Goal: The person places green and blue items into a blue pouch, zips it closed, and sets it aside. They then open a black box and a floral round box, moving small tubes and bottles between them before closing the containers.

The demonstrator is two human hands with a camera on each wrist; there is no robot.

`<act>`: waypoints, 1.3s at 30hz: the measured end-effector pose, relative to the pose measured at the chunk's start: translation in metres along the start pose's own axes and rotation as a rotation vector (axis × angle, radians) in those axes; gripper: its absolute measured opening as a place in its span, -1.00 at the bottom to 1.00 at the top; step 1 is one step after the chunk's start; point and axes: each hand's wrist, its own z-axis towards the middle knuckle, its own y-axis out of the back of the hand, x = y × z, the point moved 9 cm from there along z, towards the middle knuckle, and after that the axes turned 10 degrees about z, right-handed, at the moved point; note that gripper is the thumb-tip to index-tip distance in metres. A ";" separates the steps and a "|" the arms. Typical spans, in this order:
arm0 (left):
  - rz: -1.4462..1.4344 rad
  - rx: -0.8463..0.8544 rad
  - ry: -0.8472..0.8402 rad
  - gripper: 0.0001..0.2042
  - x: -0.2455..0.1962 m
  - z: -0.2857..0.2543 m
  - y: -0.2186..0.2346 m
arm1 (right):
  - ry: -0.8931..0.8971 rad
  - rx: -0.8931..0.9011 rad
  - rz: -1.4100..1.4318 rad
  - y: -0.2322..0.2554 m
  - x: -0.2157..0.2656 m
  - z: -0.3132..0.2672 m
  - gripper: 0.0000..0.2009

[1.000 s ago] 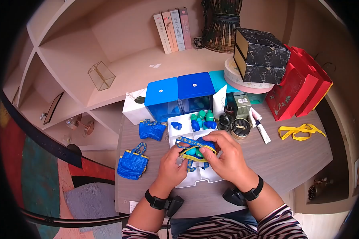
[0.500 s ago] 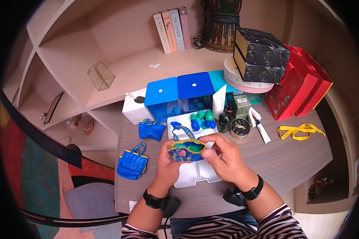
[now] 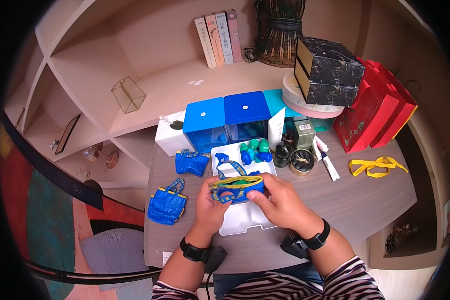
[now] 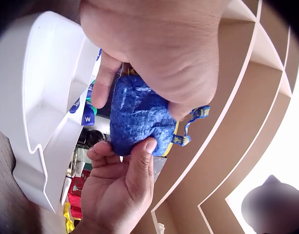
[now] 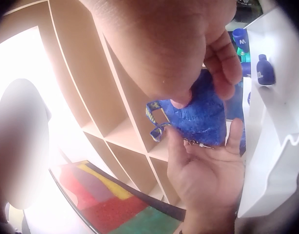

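Note:
Both hands hold a small blue woven bag (image 3: 255, 187) with a yellow-edged mouth and patterned straps, above the white tray (image 3: 235, 227). My left hand (image 3: 210, 206) grips its left end, the thumb over the near side. At the right end, my right hand (image 3: 286, 204) pinches the bag, thumb in front. Green shows inside the parted mouth. In the left wrist view the bag's crinkled blue side (image 4: 142, 117) lies between the two hands. A small blue bottle (image 5: 265, 70) sits in the tray, and several green and blue bottles (image 3: 255, 151) fill another compartment.
Two more blue bags, one upper (image 3: 191, 163) and one lower (image 3: 167, 206), lie left of the tray. Blue-lidded boxes (image 3: 203, 115) stand behind it. Cosmetics, including a round jar (image 3: 302, 162), red paper bags (image 3: 367, 112) and a yellow ribbon (image 3: 377, 166) are to the right.
The bag has turned and shifted slightly left since the first frame. Its mouth, wide a second ago, is now narrower and more level, and the right thumb has moved onto its near side.

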 end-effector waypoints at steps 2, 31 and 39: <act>0.018 0.041 -0.037 -0.56 -0.009 0.000 -0.006 | 0.004 0.012 -0.013 -0.001 0.000 0.000 -0.73; 0.103 0.072 -0.087 -0.74 -0.020 0.004 -0.021 | 0.042 0.032 -0.086 0.003 0.004 0.002 -0.42; 0.389 0.090 -0.105 -0.70 -0.018 0.002 -0.018 | 0.057 -0.028 -0.032 0.002 -0.007 0.002 -0.54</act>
